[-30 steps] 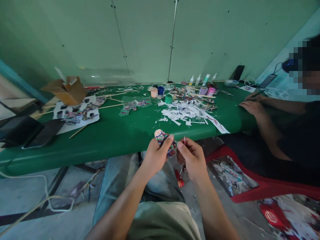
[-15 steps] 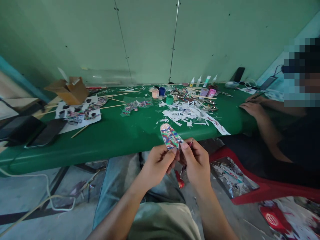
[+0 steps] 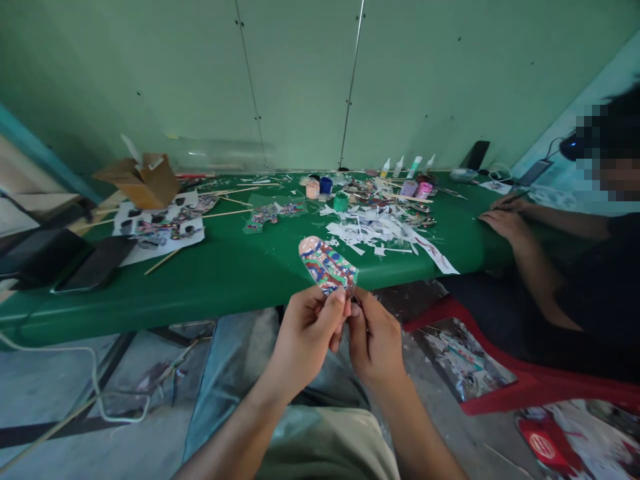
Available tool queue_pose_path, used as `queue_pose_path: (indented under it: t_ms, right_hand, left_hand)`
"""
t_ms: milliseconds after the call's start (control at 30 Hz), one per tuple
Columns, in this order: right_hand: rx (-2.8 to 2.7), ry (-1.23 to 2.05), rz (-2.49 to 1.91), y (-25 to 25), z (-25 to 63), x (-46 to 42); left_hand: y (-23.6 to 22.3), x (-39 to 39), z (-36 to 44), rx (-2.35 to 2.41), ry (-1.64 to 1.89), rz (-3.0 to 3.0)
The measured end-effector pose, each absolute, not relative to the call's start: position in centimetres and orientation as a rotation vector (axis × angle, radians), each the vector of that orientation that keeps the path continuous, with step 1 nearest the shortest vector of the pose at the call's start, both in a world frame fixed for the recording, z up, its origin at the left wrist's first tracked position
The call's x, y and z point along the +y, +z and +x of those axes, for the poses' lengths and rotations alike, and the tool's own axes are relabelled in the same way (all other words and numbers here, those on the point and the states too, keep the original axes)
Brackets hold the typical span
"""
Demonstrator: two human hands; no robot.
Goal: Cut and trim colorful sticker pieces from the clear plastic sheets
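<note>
A flat cutout with a rounded pale top, painted in blue, red, green and white, stands up above my hands over the table's front edge. Its lower end is pinched between the thumb and fingers of my left hand. Close against that lower end, my right hand is closed, its fingers curled. A small dark, shiny bit shows at its fingertips; what it belongs to is hidden in the hand.
On the green table lie paper scraps, paint jars, glue bottles, thin sticks and a cardboard box. A co-worker's hand rests at the right. A red chair stands below.
The cutout has shifted left and turned, so more of its painted face shows. My right hand has moved slightly left and down, its thumb off the cutout's face.
</note>
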State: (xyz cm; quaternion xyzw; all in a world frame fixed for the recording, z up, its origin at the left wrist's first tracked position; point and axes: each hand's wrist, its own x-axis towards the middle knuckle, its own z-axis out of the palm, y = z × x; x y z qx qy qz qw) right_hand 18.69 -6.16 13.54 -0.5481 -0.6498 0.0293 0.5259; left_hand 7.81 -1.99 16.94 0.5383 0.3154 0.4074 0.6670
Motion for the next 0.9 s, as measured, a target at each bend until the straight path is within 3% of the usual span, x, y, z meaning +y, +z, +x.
queue_pose_path:
  t_ms: [267, 900]
  right_hand:
    - [-1.571, -0.163, -1.409, 13.1, 18.4, -5.8]
    - [-1.640, -0.197, -1.418, 13.6, 19.2, -6.0]
  left_hand:
    - [17.1, -1.9, 8.0, 0.671, 0.859, 1.141]
    - [16.8, -1.2, 6.8, 0.720, 0.721, 1.356]
